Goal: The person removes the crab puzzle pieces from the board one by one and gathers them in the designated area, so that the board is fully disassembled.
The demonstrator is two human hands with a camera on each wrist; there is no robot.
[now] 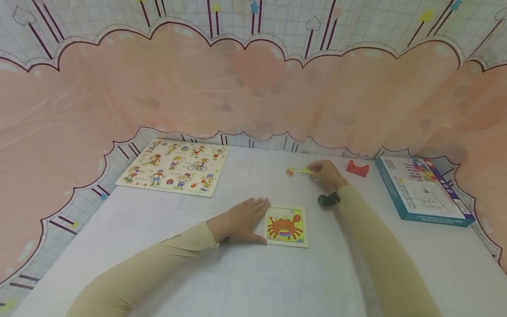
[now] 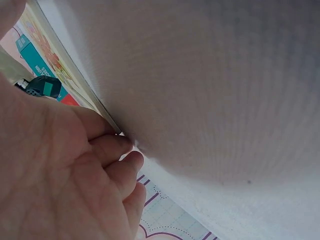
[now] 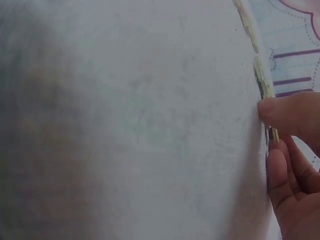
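Observation:
A small square puzzle board (image 1: pixel 286 226) with an orange crab picture lies on the white table. The left hand (image 1: pixel 242 222) rests flat at its left edge, fingers extended and thumb by the lower corner; in the left wrist view the fingers (image 2: pixel 107 142) touch the board's edge (image 2: pixel 82 82). Farther back on the right, the right hand (image 1: pixel 326 172) pinches a small yellow-green piece (image 1: pixel 305 171) at the table surface. Seen from the right wrist, the thumb and fingers (image 3: pixel 277 165) are at the end of this thin piece (image 3: pixel 261 75). A small orange-red piece (image 1: pixel 290 172) lies just left of it.
A large puzzle board (image 1: pixel 174 167) with children figures lies at the back left. A red curved piece (image 1: pixel 358 168) is right of the right hand. A teal-edged box (image 1: pixel 425 191) lies at the far right. A patterned cloth (image 1: pixel 253 88) hangs behind the table.

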